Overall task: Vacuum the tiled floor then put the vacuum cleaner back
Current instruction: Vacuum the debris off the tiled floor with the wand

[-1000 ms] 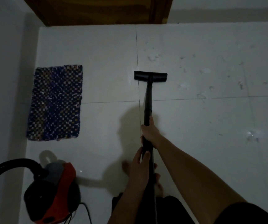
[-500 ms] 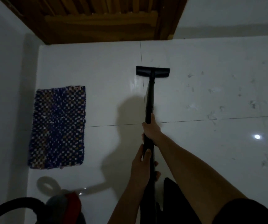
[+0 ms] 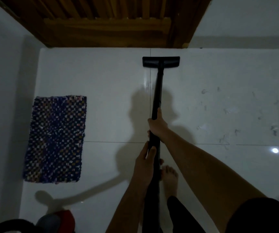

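One black vacuum wand runs from the bottom middle of the view up to one flat floor nozzle. The nozzle lies on the tiled floor, across a vertical grout line and near the foot of the wooden door, but not touching it.

Two hands hold the wand. The right hand is the farther one; its fingers are wrapped around the tube and the thumb lies along it toward the nozzle. The left hand is the nearer one, just below the right; its fingers are also curled around the tube, with the thumb on top.

One bare foot stands on the tile just to the right of the wand, below the left hand.

One woven mat with a blue checkered pattern lies flat at the left, near the wall. At the bottom left edge one vacuum cleaner body, red and grey, is partly in view, with one black hose curving beside it.

On the tiles to the right of the wand are many small scraps of debris, too many and too faint to count. One round light reflection shines on the floor at the far right.
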`<state>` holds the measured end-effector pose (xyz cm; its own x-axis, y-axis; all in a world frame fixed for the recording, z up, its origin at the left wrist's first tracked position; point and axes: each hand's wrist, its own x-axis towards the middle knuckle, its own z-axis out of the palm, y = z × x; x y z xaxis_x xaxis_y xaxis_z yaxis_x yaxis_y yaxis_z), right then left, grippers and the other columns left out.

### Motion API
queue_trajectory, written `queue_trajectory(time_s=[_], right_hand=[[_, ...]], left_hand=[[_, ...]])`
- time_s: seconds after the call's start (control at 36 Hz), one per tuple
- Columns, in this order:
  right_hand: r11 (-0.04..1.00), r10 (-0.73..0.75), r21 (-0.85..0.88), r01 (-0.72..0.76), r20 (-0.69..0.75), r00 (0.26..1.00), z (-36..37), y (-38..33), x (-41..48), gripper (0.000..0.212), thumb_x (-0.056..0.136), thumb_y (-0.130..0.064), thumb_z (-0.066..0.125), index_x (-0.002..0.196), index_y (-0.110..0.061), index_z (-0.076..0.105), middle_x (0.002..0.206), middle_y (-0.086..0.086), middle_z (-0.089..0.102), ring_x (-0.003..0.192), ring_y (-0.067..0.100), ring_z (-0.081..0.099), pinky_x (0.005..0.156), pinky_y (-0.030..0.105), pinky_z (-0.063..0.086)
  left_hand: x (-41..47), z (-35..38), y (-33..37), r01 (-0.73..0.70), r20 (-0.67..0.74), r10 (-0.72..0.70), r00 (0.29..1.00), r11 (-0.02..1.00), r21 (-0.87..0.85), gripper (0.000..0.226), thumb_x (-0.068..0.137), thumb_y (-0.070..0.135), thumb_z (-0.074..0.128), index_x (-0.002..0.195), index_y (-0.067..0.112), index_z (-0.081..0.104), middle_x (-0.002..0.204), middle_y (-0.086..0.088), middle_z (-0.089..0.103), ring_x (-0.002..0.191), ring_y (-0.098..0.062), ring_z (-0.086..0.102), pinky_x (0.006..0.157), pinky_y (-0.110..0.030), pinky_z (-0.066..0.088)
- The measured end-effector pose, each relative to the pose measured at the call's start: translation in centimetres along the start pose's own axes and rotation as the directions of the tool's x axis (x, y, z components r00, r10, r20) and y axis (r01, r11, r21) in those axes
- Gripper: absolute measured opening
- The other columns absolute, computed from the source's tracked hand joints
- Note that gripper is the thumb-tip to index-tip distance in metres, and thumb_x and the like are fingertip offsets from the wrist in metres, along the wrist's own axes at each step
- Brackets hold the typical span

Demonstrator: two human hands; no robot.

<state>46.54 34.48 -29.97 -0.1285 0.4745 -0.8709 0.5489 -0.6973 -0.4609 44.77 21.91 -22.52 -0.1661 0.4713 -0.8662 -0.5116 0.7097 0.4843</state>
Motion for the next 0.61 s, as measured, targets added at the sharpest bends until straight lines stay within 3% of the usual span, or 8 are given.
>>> queue_trajectory(time_s=[0.33,0.53,0.61], right_hand=[[0.998,-0.030,-0.060,0.030,-0.007,1.000,-0.3,-2.1,0.8,0.076,0.095,-0.013,0.040,0.150,-0.039,-0.005,0.132,0.021,0.052,0.056,0.018,0.053,0.046,0.026,0.047],[0.982,-0.038,-0.181,0.046,0.048,0.998,1.1,1.4,-3.0,0.078,0.094,-0.012,0.041,0.151,-0.033,-0.007,0.128,0.022,0.053,0.070,0.026,0.058,0.057,0.032,0.052],[0.986,-0.035,-0.161,0.043,0.055,0.998,2.1,4.0,-5.0,0.078,0.093,-0.012,0.041,0.152,-0.033,-0.006,0.125,0.022,0.055,0.064,0.023,0.056,0.057,0.033,0.053]], left_hand=[[0.4,0.5,1.9,-0.012,0.027,0.015,1.000,0.995,-0.103,0.032,0.100,0.025,0.041,0.131,0.021,0.049,0.072,-0.012,0.052,0.042,-0.014,0.051,0.037,-0.021,0.042],[-3.1,-0.6,-1.7,0.049,0.014,-0.047,0.999,0.990,-0.135,0.028,0.099,0.029,0.042,0.124,0.022,0.053,0.067,-0.010,0.055,0.039,-0.017,0.049,0.038,-0.021,0.042],[-5.4,-1.3,-4.0,0.065,-0.002,-0.066,0.998,0.986,-0.150,0.028,0.098,0.029,0.044,0.125,0.025,0.053,0.067,-0.011,0.056,0.038,-0.018,0.050,0.039,-0.022,0.042]])
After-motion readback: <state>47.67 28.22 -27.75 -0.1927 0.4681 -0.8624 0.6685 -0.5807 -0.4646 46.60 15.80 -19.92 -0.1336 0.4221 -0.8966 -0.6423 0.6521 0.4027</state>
